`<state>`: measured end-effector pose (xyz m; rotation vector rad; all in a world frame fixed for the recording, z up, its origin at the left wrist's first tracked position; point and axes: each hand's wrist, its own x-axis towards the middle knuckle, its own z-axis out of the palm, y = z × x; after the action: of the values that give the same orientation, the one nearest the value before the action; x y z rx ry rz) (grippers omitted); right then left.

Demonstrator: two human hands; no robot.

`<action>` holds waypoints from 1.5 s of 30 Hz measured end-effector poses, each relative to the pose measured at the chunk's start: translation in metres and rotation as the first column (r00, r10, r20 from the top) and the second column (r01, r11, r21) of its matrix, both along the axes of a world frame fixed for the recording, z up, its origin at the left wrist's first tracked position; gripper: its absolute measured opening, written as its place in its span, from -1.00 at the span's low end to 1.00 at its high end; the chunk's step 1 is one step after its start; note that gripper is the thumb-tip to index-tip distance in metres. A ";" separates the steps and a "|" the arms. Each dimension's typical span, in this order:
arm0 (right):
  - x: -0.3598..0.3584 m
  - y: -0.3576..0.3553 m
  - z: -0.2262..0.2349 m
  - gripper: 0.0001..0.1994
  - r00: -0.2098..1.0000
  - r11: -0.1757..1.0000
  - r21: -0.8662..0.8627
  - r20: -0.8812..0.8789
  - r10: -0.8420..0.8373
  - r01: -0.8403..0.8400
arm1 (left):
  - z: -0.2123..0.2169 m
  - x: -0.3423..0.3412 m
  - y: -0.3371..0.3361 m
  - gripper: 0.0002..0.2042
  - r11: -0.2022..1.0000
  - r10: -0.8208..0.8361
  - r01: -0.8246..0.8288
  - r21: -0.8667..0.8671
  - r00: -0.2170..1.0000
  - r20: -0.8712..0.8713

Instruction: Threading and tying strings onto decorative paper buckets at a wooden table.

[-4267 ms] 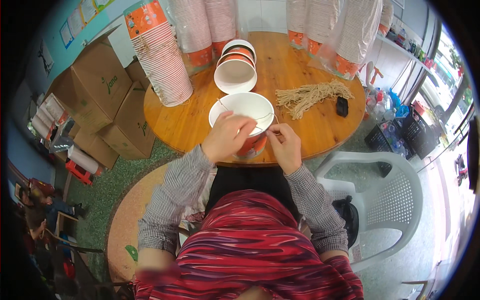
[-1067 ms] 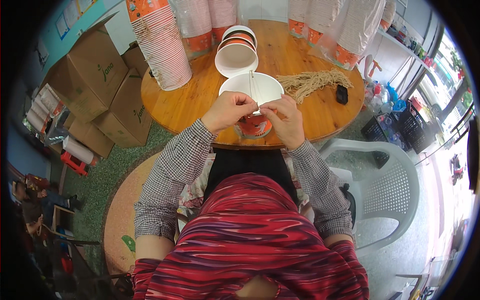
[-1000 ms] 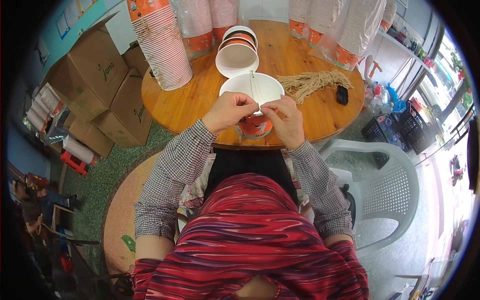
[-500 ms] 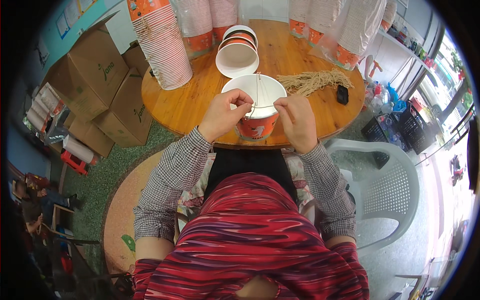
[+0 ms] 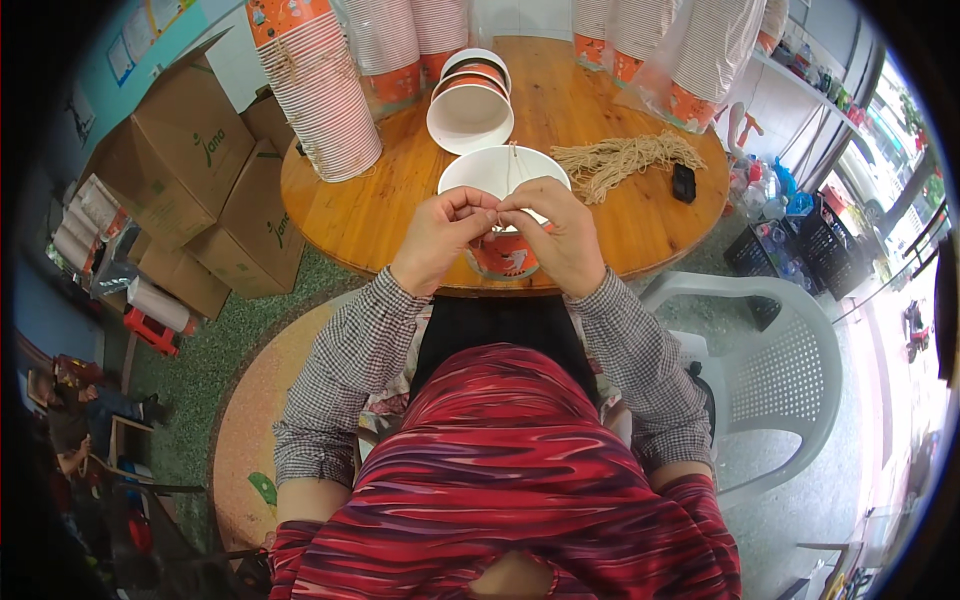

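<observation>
Thin tan string [image 5: 508, 178], limp and light, seems pinched by both hands' [image 5: 440, 232] [image 5: 562, 235] fingertips above the paper bowl [image 5: 503, 215].

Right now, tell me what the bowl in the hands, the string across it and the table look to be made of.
Bowl: likely coated paper, with a smooth white inside, an orange printed wall and a thin rolled rim. String: apparently natural fibre such as jute, tan and matte, like the loose bundle beside it. Table: wood with visible plank seams and grain; the slight sheen suggests varnish.
</observation>
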<state>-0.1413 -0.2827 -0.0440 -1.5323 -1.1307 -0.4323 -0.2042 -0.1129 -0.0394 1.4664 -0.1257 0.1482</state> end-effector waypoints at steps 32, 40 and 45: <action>-0.016 0.005 -0.012 -0.88 0.869 1.000 0.009 -0.495 0.026 -0.025 | -0.014 -0.006 -0.011 -0.92 0.910 0.241 -0.318 0.265 0.927 0.287; -0.020 0.005 -0.009 -0.89 0.913 0.996 -0.085 -0.404 -0.055 0.023 | -0.009 -0.011 -0.013 -0.90 0.741 0.190 -0.505 0.442 0.790 0.583; -0.022 0.005 -0.006 -0.89 0.961 0.993 -0.094 -0.264 -0.087 0.064 | -0.007 -0.007 -0.003 -0.89 0.934 0.152 -0.209 0.289 0.967 0.207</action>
<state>-0.1632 -0.2781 -0.0500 -1.6565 -0.8908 -0.2209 -0.2114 -0.1163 -0.0468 1.7770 -0.1670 0.4294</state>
